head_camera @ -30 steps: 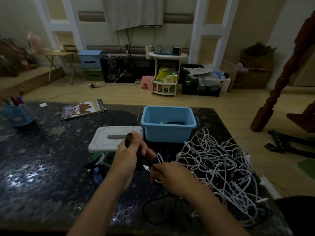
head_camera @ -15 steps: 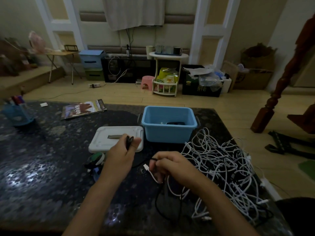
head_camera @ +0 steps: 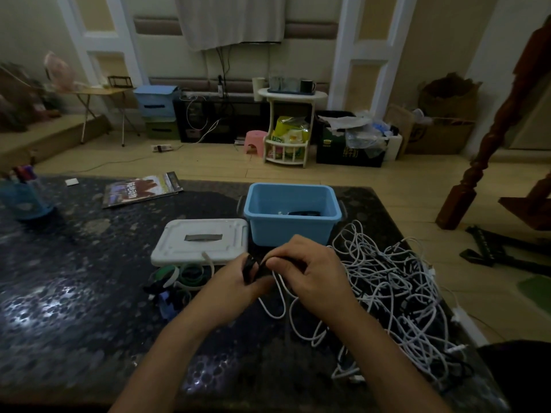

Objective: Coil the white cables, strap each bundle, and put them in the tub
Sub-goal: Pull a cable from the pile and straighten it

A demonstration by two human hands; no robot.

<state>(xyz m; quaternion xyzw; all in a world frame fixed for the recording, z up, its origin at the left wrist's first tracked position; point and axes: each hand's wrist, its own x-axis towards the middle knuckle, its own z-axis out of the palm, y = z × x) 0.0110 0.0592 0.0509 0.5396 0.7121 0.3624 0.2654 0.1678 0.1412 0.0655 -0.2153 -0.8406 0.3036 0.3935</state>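
Nearest, the left hand [head_camera: 235,289] and right hand [head_camera: 310,278] both pinch a black strap [head_camera: 253,268] over a looped white cable [head_camera: 275,299]. Right lies the tangled white cable pile [head_camera: 396,290]. Farther, the open blue plastic tub [head_camera: 292,217] holds a dark bundle [head_camera: 304,213].

A dark speckled table [head_camera: 74,293] carries a blue tub [head_camera: 292,231] near its far edge, a white lid [head_camera: 199,242] beside it, tangled white cables [head_camera: 396,293] along the right edge, and a magazine [head_camera: 141,190] and pen cup [head_camera: 25,198] toward the far left corner.

Blue tub [head_camera: 290,231], white cables [head_camera: 396,293]
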